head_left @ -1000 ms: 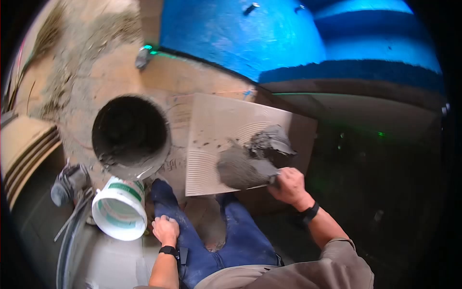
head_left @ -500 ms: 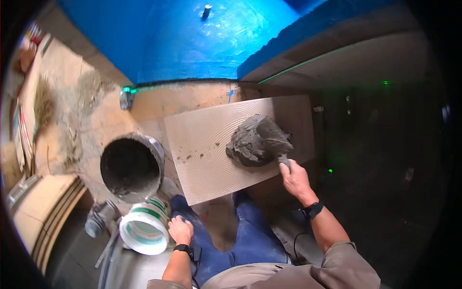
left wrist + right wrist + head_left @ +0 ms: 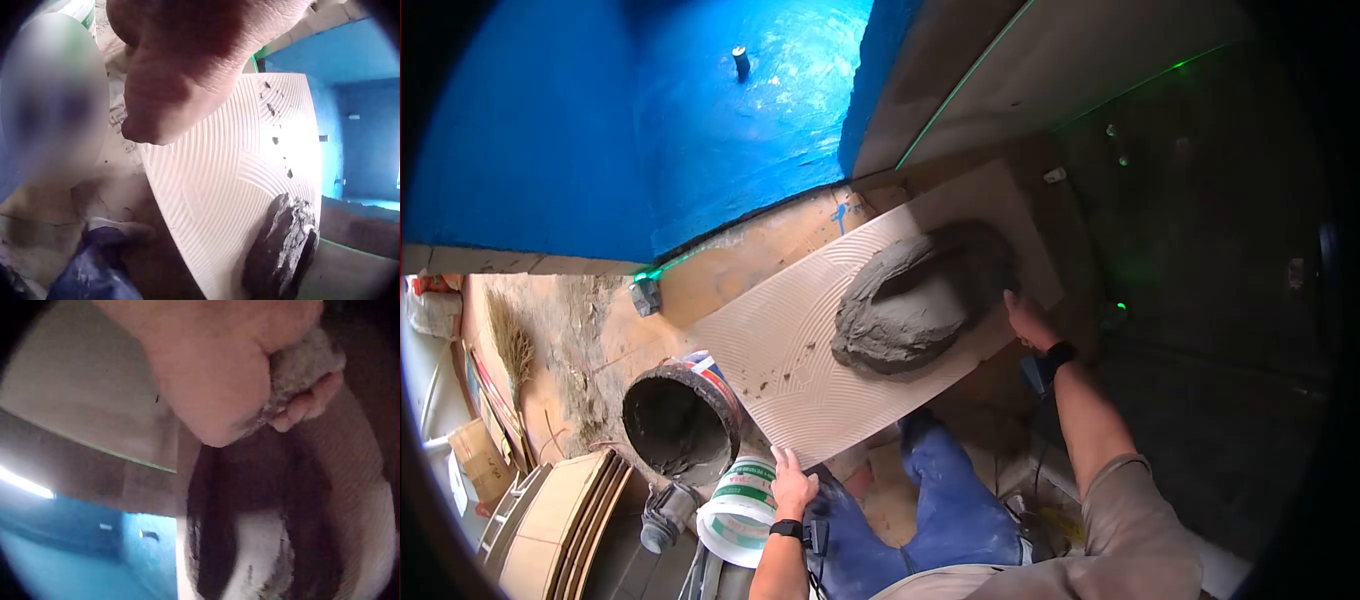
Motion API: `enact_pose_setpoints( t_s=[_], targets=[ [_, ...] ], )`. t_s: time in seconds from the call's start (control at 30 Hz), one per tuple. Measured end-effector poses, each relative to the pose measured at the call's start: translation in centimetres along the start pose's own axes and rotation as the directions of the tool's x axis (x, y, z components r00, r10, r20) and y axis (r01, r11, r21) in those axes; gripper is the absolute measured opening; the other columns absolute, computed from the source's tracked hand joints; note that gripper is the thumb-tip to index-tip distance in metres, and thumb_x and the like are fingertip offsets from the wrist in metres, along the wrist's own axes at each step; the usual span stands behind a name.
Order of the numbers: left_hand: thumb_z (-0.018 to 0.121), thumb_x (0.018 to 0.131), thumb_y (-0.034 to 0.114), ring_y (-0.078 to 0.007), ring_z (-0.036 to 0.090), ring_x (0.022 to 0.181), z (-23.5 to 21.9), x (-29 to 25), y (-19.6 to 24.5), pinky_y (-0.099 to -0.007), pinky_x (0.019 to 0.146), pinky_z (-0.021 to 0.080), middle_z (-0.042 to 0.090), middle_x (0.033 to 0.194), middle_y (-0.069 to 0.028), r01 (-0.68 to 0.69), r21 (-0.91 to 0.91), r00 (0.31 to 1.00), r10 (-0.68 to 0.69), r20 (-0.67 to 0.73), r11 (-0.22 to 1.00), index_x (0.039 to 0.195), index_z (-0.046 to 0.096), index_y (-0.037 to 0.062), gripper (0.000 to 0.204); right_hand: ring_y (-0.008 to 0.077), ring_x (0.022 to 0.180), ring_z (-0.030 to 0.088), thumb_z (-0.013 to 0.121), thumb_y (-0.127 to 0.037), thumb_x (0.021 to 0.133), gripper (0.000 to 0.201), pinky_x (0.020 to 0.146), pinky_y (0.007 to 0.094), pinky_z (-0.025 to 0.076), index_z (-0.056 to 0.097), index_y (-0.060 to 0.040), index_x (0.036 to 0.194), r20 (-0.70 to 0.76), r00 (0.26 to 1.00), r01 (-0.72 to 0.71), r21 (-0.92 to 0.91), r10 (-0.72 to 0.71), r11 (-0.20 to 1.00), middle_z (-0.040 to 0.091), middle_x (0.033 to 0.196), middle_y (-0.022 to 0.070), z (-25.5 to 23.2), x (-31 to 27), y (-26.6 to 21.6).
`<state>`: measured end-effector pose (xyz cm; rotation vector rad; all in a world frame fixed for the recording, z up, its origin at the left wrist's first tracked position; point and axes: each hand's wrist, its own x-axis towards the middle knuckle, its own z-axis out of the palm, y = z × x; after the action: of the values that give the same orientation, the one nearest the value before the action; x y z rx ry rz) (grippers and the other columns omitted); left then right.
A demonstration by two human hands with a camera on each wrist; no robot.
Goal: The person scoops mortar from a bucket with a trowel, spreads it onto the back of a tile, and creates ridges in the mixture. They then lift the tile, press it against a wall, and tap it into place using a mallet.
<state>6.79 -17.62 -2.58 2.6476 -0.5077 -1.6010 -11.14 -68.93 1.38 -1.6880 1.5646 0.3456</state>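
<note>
A large beige tile, coated in ridged adhesive, lies in front of the person's knees. A thick mound of wet grey mortar sits on its right half. My right hand is at the mound's right end, and in the right wrist view it grips a mortar-crusted trowel handle; shadow obscures the blade. My left hand is at the tile's near left corner. The left wrist view has its thumb overlapping the tile's edge; I cannot tell whether the fingers curl round that edge.
Left of the tile stand a dark bucket with mortar inside and a white pail. A grey motor-like tool and stacked curved-looking boards lie beyond. A blue wall rises behind, with a grey block below.
My left hand has gone from the thigh to the tile's corner. My right hand has worked the trowel through the mortar, which is now an elongated mound. The head view has turned.
</note>
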Motion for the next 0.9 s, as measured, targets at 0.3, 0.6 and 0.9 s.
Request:
enact_pose_setpoints(
  t_s=[0.3,0.6,0.9],
  targets=[
    [0.076,0.071,0.032,-0.0392,0.029,0.139,1.7,1.6,-0.6,-0.0394,0.109,0.035,-0.003,0.155,-0.0289,-0.018,0.032,0.999,0.019,-0.042,0.999,0.145,0.021,-0.0072,0.100,0.0098,0.046,0.040,0.035,-0.051,0.098,0.048,0.039,0.0285,0.035,0.047,-0.0087,0.081,0.713,0.679,-0.601,0.407,0.172,0.688,0.045,0.062,-0.0004,10.8,-14.4,-6.4],
    [0.072,0.073,0.036,-0.0377,0.021,0.143,-0.8,1.2,0.6,-0.0319,0.113,0.028,0.000,0.154,-0.0323,0.045,0.021,0.995,-0.047,0.091,0.999,0.143,0.025,-0.0109,0.097,0.0418,0.080,0.064,0.055,-0.037,0.091,0.042,0.072,0.0464,0.051,0.061,0.0049,0.097,0.145,0.924,0.383,-0.341,-0.354,0.859,0.064,0.089,0.0275,3.8,-6.2,4.4],
    [0.075,0.071,0.039,-0.0394,0.028,0.139,-0.3,1.2,0.8,-0.0338,0.112,0.031,-0.002,0.154,-0.0309,0.064,0.031,0.994,-0.066,0.083,0.997,0.144,0.023,-0.0095,0.102,0.0067,0.044,0.035,0.043,-0.056,0.096,0.044,0.039,0.0238,0.035,0.046,-0.0125,0.093,0.636,0.742,-0.654,0.619,0.212,0.434,0.043,0.064,-0.0023,5.3,-13.4,2.7]
  ],
)
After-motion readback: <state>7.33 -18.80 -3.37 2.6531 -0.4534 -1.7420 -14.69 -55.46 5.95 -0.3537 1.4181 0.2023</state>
